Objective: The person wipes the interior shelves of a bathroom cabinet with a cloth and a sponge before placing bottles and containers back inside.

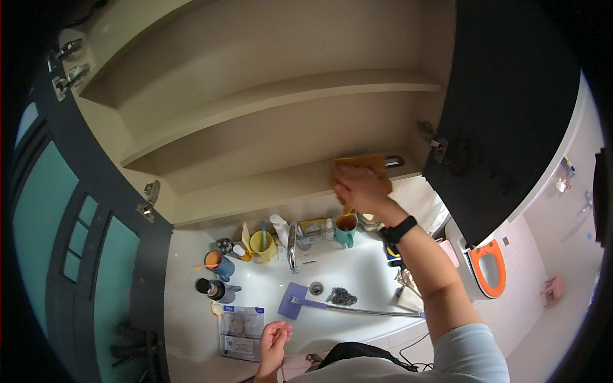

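The person's right hand (359, 186) presses fingers flat on a crumpled orange-brown cloth (357, 167) on the beige cabinet's lowest shelf (255, 188), at one o'clock from the white sink (332, 271). Firm, overlapping strokes would likely clean best. The left hand (273, 341) hangs loosely curled, empty.

Lighting is even and moderately bright, strongest on the glossy white washbasin (357, 274) below the raised right hand (359, 186). Soft shadow lies under the beige cabinet shelves (268, 96) above that hand. Fisheye bending curves straight edges; corners black out. The hand is slightly blurred.
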Tool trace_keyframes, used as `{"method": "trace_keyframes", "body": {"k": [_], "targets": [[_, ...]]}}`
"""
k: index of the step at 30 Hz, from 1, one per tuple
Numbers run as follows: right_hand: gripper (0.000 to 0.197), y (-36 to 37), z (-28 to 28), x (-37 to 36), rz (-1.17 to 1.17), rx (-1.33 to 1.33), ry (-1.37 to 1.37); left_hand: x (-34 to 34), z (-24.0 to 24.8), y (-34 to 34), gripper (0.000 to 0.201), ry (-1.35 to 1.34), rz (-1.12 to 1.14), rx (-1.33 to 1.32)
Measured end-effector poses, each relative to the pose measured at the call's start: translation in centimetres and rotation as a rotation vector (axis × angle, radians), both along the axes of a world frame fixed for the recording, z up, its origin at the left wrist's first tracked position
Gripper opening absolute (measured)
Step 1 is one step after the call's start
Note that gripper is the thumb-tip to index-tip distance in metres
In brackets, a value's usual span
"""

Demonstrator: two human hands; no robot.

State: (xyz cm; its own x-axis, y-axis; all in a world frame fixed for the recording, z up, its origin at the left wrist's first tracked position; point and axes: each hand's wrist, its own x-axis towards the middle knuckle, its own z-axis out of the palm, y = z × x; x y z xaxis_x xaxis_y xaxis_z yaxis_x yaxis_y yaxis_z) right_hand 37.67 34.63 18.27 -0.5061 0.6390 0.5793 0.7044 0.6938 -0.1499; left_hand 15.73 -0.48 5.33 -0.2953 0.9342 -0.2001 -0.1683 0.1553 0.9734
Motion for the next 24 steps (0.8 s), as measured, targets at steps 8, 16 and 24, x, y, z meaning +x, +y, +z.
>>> {"method": "trace_keyframes", "body": {"k": [8, 16, 24], "targets": [[0.027, 3.0, 0.3, 7.7, -0.533, 0.146, -0.071, -1.1, -0.4, -3.5, 0.022, -0.029, 0.180, 0.077], [0.028, -1.8, 0.3, -4.5, 0.076, 0.223, 0.059, 0.4, -0.4, -5.1, 0.020, -0.021, 0.196, 0.056], [0.032, 3.4, -2.2, 8.1, -0.462, 0.277, -0.072, 0.2, -0.6, -7.8, 0.023, 0.081, 0.428, 0.091]]}}
